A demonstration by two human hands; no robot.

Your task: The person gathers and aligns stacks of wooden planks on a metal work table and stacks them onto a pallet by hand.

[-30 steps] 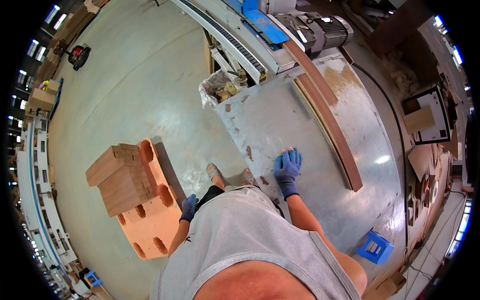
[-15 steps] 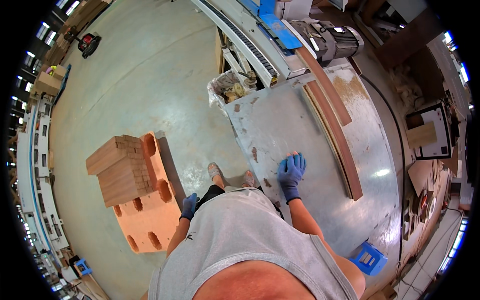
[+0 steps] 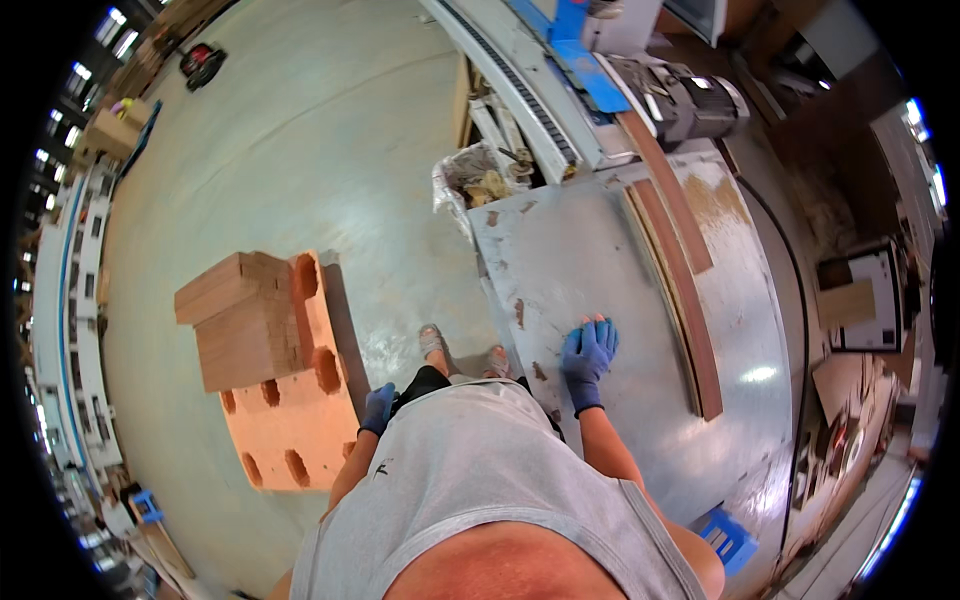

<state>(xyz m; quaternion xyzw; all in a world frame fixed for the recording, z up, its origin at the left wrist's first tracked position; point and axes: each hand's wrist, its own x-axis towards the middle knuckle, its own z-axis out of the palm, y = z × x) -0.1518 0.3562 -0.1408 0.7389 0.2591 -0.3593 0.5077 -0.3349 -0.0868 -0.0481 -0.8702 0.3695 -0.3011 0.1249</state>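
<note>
Blue gloves on both hands. Head view: right hand flat, fingers spread, palm on grey metal tabletop, holding nothing. Left hand hangs at hip beside pallet, curl of fingers cannot tell. Two long wood strips lie side by side on tabletop, well right of right hand, long axis running from far machine toward person. One orange pallet on concrete floor, one stack of boards on it. Workshop room, machine at far end.
</note>
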